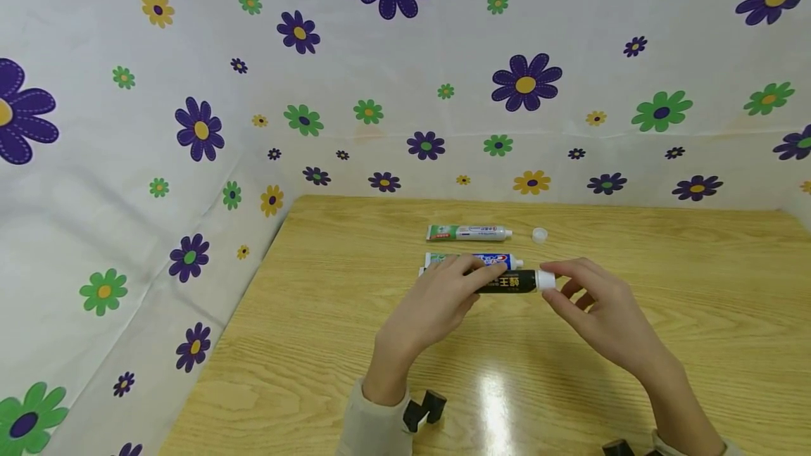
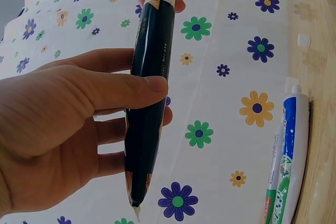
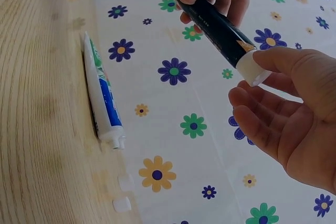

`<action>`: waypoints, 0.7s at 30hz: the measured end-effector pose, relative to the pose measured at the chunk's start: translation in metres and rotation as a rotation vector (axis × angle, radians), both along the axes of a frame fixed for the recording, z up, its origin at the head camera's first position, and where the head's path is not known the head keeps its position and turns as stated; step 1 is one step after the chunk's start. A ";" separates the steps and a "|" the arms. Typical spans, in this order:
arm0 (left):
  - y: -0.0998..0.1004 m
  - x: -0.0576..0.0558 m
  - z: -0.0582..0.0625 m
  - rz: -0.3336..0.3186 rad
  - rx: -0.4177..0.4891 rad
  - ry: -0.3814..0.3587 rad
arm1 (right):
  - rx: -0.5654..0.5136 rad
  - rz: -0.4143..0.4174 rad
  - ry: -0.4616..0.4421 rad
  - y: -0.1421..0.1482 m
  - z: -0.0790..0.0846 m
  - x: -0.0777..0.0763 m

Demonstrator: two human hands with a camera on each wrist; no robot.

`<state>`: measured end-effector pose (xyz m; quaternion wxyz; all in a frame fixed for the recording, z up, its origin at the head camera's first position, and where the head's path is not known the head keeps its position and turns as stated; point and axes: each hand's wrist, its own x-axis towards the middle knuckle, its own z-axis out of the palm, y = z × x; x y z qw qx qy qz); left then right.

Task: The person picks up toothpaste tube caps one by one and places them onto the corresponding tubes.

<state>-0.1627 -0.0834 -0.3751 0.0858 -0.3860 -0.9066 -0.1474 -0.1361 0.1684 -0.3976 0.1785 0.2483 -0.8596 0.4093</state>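
1 black tube (image 1: 518, 282), off the table (image 1: 304, 343): left hand (image 1: 437, 301) grips its body, right hand (image 1: 602, 308) pinches the white cap (image 1: 546, 281) at its end. Long axis runs crosswise, left hand to right; cap end nearest the right hand, tail end nearer the left.

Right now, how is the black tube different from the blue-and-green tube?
The black tube is held up in the left hand, while the blue-and-green tube lies on the table. The black tube has a white cap at its end, pinched by the right hand; the blue-and-green tube shows a bare nozzle. Both are long squeeze tubes.
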 end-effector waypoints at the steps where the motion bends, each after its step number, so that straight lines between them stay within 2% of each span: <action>1: 0.000 0.000 0.000 0.001 -0.002 0.000 | 0.001 0.000 0.000 0.000 0.000 0.000; 21: -0.002 0.002 0.002 -0.017 0.015 0.013 | -0.021 -0.012 -0.052 0.001 -0.001 0.000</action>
